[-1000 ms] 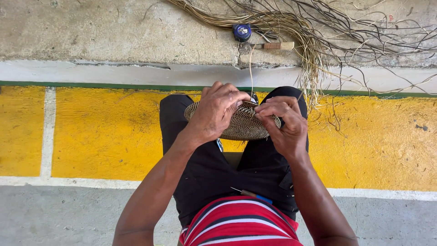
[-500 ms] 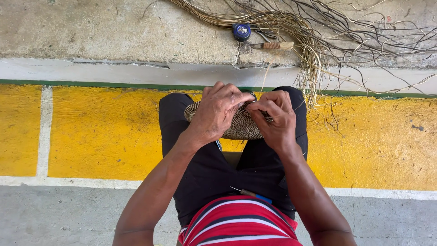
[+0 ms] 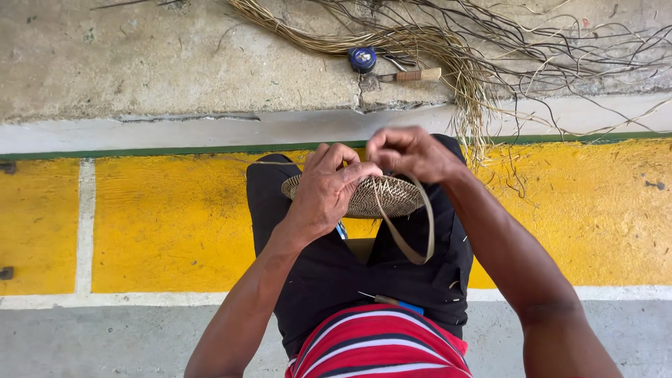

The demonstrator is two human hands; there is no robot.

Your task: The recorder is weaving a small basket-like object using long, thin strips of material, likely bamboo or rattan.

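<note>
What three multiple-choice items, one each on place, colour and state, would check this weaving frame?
1. Where does the woven disc rest?
A on the person's knees
B on the concrete ledge
C on the grey floor

2. What colour is the painted band under the legs?
A blue
B yellow
C red

3. What does the right hand do?
A lies flat on the floor
B grips the wooden-handled tool
C pinches a flat strand looping down

Key: 1 A, it sits across the black trousers, under the left hand; 2 B, yellow paint; 3 C, the strand hangs from its fingers.
</note>
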